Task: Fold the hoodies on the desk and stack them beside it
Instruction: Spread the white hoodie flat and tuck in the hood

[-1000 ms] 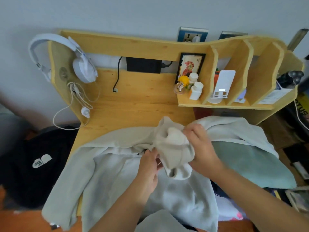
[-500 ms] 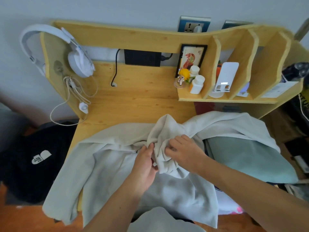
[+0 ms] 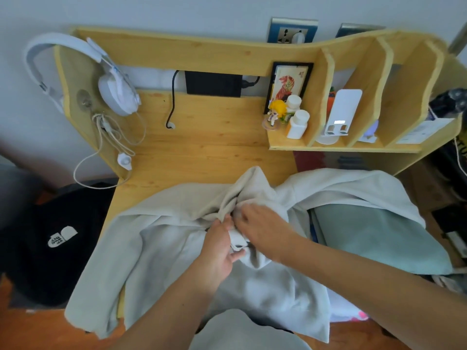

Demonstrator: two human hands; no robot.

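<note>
A pale grey hoodie (image 3: pixel 161 248) lies spread over the front of the wooden desk (image 3: pixel 202 147), one sleeve hanging off the left edge. Its hood (image 3: pixel 252 190) is bunched up in the middle. My left hand (image 3: pixel 219 246) pinches the hood's lower fabric from the left. My right hand (image 3: pixel 262 228) presses down on the hood from the right, fingers curled into the cloth. A teal garment (image 3: pixel 374 236) lies at the right, partly under the hoodie's other sleeve.
White headphones (image 3: pixel 111 82) and a cable hang on the desk's left side panel. A shelf (image 3: pixel 341 145) at the back right holds a picture, a figurine, white bottles and a stand. A black bag (image 3: pixel 58 238) sits on the floor to the left.
Both hands have lowered the bunched hood from a raised hold down onto the hoodie's body. My right hand now lies on top of it, pressing.
</note>
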